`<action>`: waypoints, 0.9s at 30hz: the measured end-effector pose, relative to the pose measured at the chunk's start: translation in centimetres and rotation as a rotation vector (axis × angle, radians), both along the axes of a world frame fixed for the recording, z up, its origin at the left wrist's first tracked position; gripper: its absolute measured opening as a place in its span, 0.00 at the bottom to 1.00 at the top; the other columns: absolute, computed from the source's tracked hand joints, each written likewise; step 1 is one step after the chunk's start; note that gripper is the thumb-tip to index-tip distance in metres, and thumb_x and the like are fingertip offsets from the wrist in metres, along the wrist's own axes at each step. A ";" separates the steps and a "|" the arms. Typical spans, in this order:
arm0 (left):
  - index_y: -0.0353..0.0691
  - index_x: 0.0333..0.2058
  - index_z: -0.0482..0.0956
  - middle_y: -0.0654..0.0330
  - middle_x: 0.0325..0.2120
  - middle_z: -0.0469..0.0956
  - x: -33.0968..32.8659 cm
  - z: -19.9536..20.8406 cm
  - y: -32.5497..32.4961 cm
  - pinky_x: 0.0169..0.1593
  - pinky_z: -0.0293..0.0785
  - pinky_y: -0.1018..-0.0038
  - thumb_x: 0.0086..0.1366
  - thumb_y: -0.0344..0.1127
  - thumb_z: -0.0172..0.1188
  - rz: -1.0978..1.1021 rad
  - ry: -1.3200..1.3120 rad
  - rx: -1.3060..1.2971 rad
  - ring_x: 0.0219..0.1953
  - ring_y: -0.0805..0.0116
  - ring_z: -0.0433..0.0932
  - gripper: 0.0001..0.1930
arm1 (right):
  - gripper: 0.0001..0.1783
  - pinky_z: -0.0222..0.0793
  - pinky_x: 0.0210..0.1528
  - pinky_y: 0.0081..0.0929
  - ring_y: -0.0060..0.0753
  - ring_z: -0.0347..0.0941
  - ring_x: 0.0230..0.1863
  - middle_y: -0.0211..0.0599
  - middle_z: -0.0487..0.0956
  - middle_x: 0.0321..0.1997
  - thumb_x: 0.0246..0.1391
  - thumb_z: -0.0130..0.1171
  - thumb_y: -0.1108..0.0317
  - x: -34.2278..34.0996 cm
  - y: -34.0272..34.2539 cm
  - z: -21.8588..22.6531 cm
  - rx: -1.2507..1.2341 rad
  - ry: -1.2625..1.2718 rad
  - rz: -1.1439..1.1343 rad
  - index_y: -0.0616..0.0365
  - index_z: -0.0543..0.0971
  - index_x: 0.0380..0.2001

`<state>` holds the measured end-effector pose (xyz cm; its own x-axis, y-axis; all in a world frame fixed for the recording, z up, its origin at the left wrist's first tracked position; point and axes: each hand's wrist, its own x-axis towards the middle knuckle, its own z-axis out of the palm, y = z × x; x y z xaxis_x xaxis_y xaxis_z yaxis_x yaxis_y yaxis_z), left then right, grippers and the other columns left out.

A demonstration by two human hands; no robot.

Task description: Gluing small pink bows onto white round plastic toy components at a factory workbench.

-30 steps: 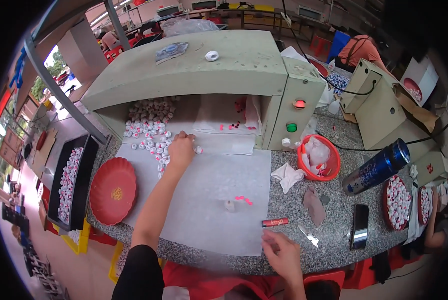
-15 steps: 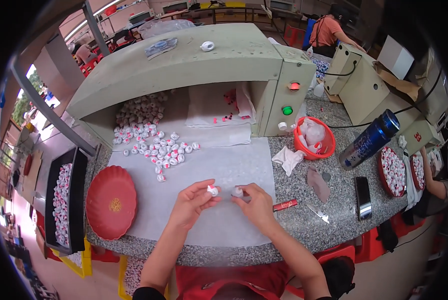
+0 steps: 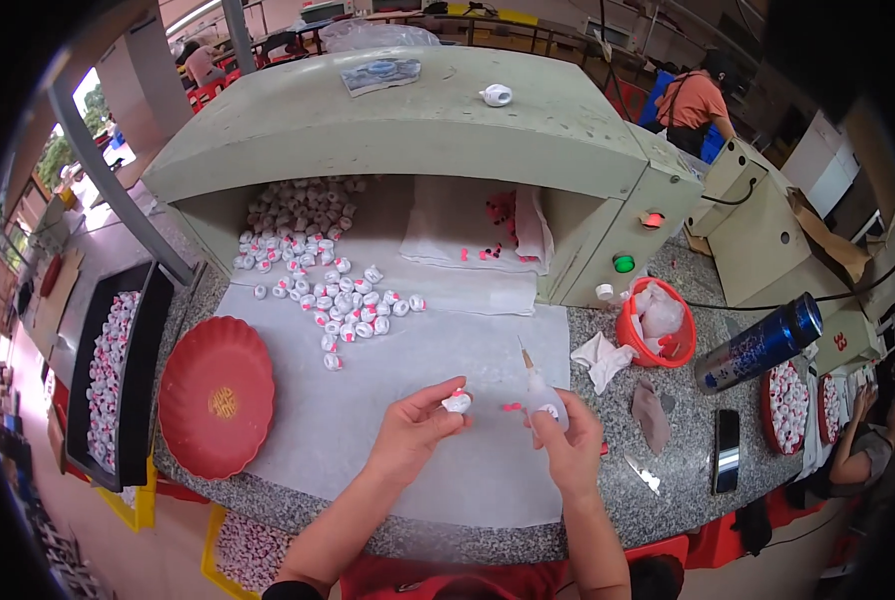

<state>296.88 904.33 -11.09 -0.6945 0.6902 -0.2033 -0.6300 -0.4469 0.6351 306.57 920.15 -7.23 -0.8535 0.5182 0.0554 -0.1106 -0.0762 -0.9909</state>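
a: what's changed since a moment ago?

b: a second back the left hand [image 3: 413, 432] was stretched out to the heap of small white-and-red plastic pieces [image 3: 340, 305] ahead of it, and the right hand [image 3: 571, 447] lay low by the worktop [image 3: 608, 500] edge. half a second ago they had met over the white paper sheet [image 3: 418, 380].

a: and now?

b: the left hand pinches one small white plastic piece [image 3: 457, 402] at its fingertips. the right hand is closed round a small clear squeeze bottle with a thin nozzle [image 3: 540, 390], tip upward, just beside the piece.

a: meaning?

b: picking looks done; i'd judge the bottle work is in hand.
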 end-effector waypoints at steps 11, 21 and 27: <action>0.30 0.42 0.71 0.53 0.37 0.74 1.9 1.2 0.5 0.43 0.74 0.76 0.51 0.14 0.54 0.354 0.629 -0.441 0.39 0.67 0.76 0.17 | 0.16 0.65 0.26 0.16 0.22 0.69 0.23 0.36 0.74 0.27 0.38 0.57 0.75 1.4 -2.2 0.2 0.483 0.206 -0.103 0.66 0.72 0.35; 0.32 0.40 0.73 0.54 0.39 0.70 1.7 1.1 0.3 0.44 0.76 0.76 0.49 0.14 0.56 0.412 0.786 -0.404 0.41 0.67 0.74 0.17 | 0.15 0.67 0.22 0.23 0.33 0.72 0.20 0.45 0.75 0.24 0.36 0.57 0.74 1.7 -2.8 0.3 0.769 0.240 -0.005 0.68 0.72 0.32; 0.32 0.40 0.73 0.54 0.39 0.70 1.9 1.1 0.3 0.44 0.76 0.76 0.49 0.14 0.56 0.408 0.774 -0.371 0.41 0.67 0.74 0.17 | 0.14 0.65 0.20 0.22 0.32 0.71 0.18 0.43 0.74 0.21 0.37 0.56 0.74 1.6 -2.8 0.0 0.765 0.255 -0.005 0.68 0.72 0.31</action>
<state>298.78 904.65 -10.00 -0.9015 0.3483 0.2567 0.1852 -0.2255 0.9565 308.14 917.35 -7.18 -0.7644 0.2614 0.5893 -0.3389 0.6146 -0.7123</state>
